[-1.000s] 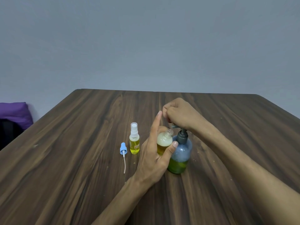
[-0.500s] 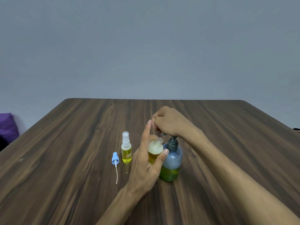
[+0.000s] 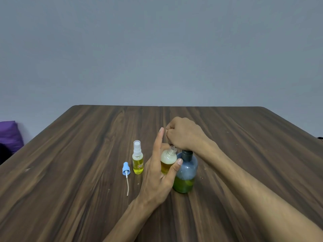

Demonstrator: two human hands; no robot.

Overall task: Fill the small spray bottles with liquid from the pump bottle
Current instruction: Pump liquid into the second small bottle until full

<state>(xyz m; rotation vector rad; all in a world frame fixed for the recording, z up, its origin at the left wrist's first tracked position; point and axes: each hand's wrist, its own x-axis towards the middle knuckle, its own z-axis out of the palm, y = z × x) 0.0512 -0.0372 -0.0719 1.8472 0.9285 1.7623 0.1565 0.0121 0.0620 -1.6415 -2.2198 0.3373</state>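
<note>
My left hand (image 3: 157, 173) grips an uncapped small bottle (image 3: 168, 158), tilted, with yellow liquid and foam inside; its open neck sits under my right fist. My right hand (image 3: 183, 133) is closed over the pump head of the blue pump bottle (image 3: 186, 172), which stands on the table with green liquid in its lower part. The pump head itself is hidden by the fist. A capped small spray bottle (image 3: 137, 159) with yellow liquid stands to the left. A blue spray cap with its tube (image 3: 126, 170) lies on the table beside it.
The dark wooden table (image 3: 70, 198) reaches back to a grey wall. A purple cushion (image 3: 10, 135) sits off the table's left edge.
The pump neck looks shorter under my right fist, pressed lower than before. The view has shifted; bottles and both hands keep the same arrangement.
</note>
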